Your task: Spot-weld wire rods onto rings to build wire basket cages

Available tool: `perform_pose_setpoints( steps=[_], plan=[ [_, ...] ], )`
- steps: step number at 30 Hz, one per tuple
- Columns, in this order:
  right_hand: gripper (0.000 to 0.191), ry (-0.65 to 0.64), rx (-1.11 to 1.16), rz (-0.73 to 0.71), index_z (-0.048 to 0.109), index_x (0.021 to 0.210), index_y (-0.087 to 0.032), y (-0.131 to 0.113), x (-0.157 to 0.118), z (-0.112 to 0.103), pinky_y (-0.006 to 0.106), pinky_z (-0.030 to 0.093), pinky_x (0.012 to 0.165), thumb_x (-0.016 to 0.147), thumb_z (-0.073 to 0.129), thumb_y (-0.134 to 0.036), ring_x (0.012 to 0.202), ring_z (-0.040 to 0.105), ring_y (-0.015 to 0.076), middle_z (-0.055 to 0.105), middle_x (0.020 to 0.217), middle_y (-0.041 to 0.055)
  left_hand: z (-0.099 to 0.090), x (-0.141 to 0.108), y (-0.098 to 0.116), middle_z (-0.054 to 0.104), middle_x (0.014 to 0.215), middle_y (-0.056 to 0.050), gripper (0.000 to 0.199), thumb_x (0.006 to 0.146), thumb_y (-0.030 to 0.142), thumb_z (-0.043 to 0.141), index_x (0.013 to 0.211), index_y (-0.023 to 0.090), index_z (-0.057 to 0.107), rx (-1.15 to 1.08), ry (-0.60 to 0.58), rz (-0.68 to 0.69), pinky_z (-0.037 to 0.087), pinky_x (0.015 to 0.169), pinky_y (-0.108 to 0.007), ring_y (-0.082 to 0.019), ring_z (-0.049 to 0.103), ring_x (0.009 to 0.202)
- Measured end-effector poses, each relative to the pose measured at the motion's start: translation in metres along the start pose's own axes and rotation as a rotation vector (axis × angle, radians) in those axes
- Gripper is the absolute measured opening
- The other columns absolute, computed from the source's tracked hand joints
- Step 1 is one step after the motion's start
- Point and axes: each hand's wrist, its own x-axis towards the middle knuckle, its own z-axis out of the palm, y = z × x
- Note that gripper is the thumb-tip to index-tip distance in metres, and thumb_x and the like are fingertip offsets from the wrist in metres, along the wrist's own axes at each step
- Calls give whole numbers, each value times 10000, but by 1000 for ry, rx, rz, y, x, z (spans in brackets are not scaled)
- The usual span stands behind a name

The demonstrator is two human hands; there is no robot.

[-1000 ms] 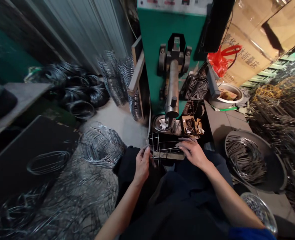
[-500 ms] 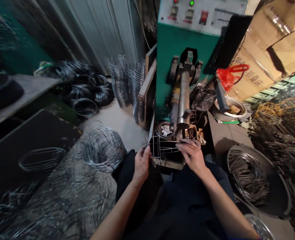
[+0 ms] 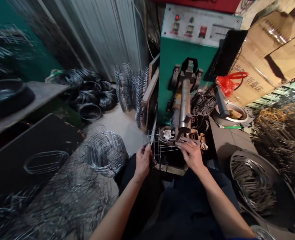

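Note:
A small wire frame of thin crossed rods spans the gap between my two hands, below the front of a green welding machine. My left hand pinches its left end between thumb and fingers. At the right end, my right hand closes its fingertips on the frame, close under the machine's thick metal cylinder. A narrow dark electrode tip points down beside those fingertips. Whether it touches the wire cannot be made out.
A round bundle of wire rings stands on the floor at left, near a dark board. Stacked wire rings lean by a wooden plank. On the right are a basin of cut wires and a cardboard box.
The view has tilted upward, so the scene sits lower. The wire frame and both hands are slightly nearer the cylinder's tip. The panel's green light has gone out; the red one is lit.

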Motion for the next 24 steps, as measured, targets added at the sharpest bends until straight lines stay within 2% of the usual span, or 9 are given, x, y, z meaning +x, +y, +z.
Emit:
perform_pose_setpoints(
  steps=[6, 10, 19, 22, 24],
  plan=[
    [113, 88, -28, 85, 717, 1003, -246, 3, -3, 2, 441, 386, 979, 979, 625, -306, 1076, 688, 249, 767, 1048, 45, 3, -2, 1, 447, 593, 98, 521, 755, 597, 766, 1011, 175, 602, -20, -16, 17, 405, 340, -183, -71, 423, 369],
    [133, 119, 17, 102, 688, 904, -234, 8, -1, -4, 412, 427, 940, 981, 607, -306, 1026, 698, 241, 766, 1006, 45, 5, 3, 4, 433, 569, 102, 506, 759, 606, 755, 980, 180, 594, 6, -5, 5, 395, 332, -178, -69, 400, 360],
    [188, 119, -5, 121, 697, 889, -231, 21, 13, 2, 428, 451, 954, 997, 557, -293, 949, 697, 231, 765, 977, 49, 12, 35, 15, 449, 553, 103, 545, 722, 624, 753, 983, 173, 591, 44, -68, 19, 396, 309, -207, -87, 406, 342],
    [162, 141, 61, 143, 715, 927, -236, 20, 12, -4, 421, 470, 978, 978, 592, -328, 991, 699, 234, 768, 1018, 52, 13, 32, 15, 451, 556, 102, 530, 738, 622, 739, 993, 181, 594, 50, -79, 11, 392, 316, -203, -88, 414, 339],
    [179, 147, 137, 210, 726, 939, -231, 18, 4, -16, 388, 504, 941, 959, 617, -372, 979, 702, 232, 767, 1023, 56, 13, 22, 16, 464, 559, 92, 503, 737, 604, 749, 972, 179, 616, 66, -26, 19, 398, 339, -191, -81, 417, 358]
  ],
)
